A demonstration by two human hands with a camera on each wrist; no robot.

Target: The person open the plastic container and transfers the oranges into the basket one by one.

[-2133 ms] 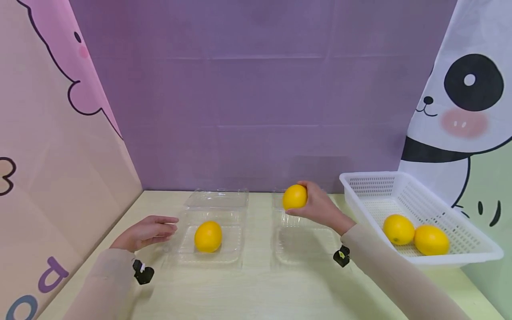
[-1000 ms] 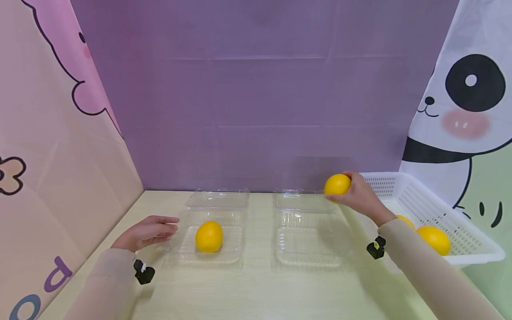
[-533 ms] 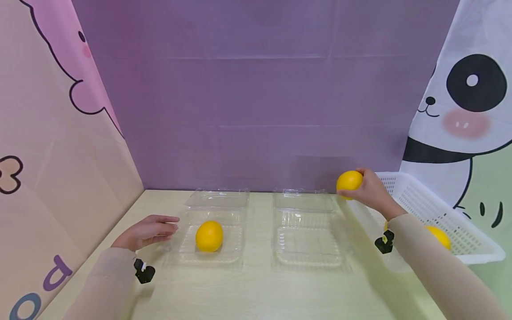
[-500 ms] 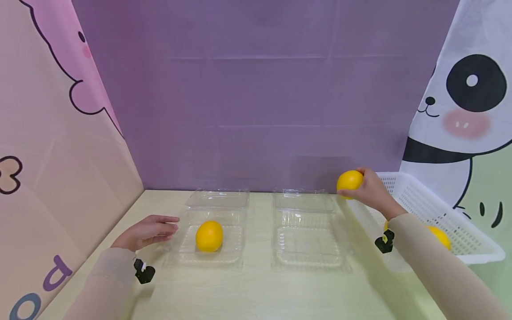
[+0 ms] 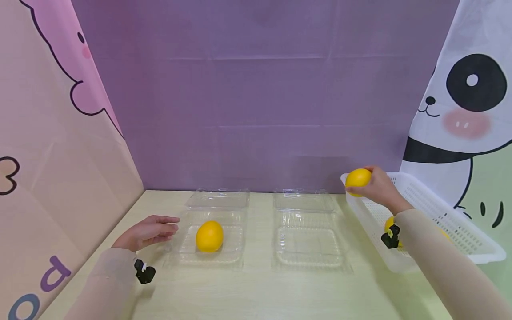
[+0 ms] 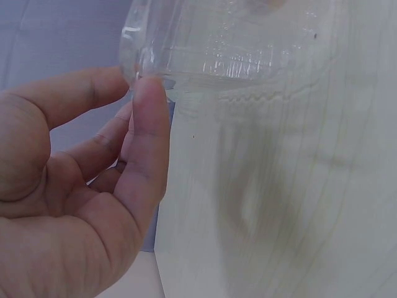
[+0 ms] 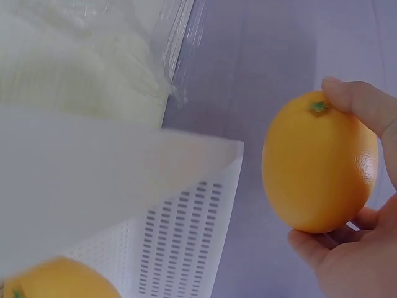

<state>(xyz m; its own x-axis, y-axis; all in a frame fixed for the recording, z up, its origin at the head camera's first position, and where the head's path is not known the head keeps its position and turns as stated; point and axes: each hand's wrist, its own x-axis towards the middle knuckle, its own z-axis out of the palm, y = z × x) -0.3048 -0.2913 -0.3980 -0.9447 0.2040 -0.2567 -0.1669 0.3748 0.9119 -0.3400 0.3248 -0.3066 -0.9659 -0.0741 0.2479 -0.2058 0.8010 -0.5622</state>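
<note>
My right hand [image 5: 382, 189] grips an orange [image 5: 358, 181] between thumb and fingers, over the back left corner of the white basket [image 5: 486, 257]. In the right wrist view the green stem mark on this orange [image 7: 319, 167] shows near a fingertip. My left hand [image 5: 148, 232] lies beside the left clear plastic box [image 5: 230, 218], its fingers loosely extended. In the left wrist view the fingertips [image 6: 149, 93] overlap the rim of the plastic box [image 6: 236, 49]; whether they touch it, I cannot tell. A second orange [image 5: 210, 236] sits in that left box.
Another clear plastic box [image 5: 308, 244] stands right of the first, its lid [image 5: 304, 202] folded back. More oranges [image 5: 389, 223] lie in the basket, partly hidden by my right forearm. A purple backdrop [image 5: 256, 111] stands behind the table [image 5: 256, 289], with printed cloths on both sides.
My right hand has carried the orange rightward from above the right plastic box to the basket's back left corner. My left hand and the orange in the left box have stayed in place.
</note>
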